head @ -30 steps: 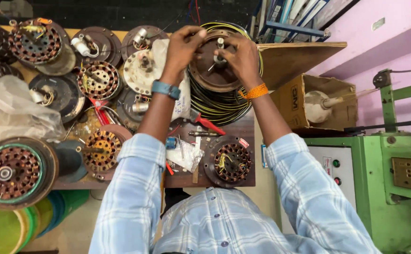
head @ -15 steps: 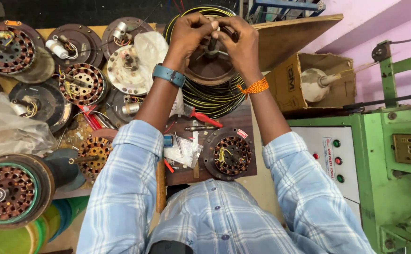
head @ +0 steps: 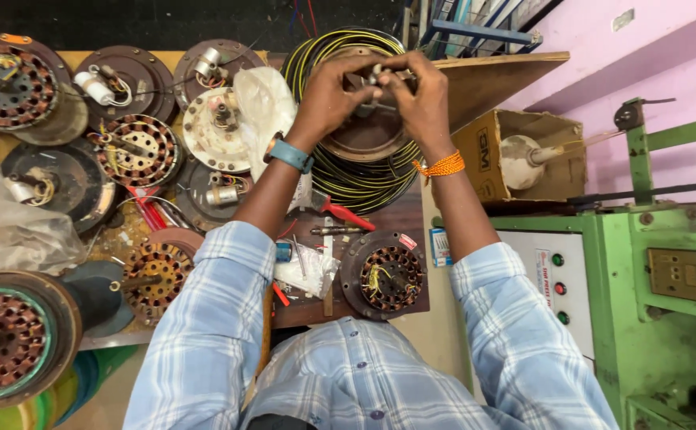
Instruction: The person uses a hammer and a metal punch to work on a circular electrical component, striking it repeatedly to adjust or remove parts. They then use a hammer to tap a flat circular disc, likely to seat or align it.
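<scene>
Wooden workbench (head: 380,219), motor stators (head: 137,151), cable coil (head: 348,171), perhaps pliers (head: 340,211)

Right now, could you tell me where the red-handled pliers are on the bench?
In the head view, the red-handled pliers lie mid-bench between the person's forearms, just below the coil of black-and-yellow wire and above the wound stator.
</scene>
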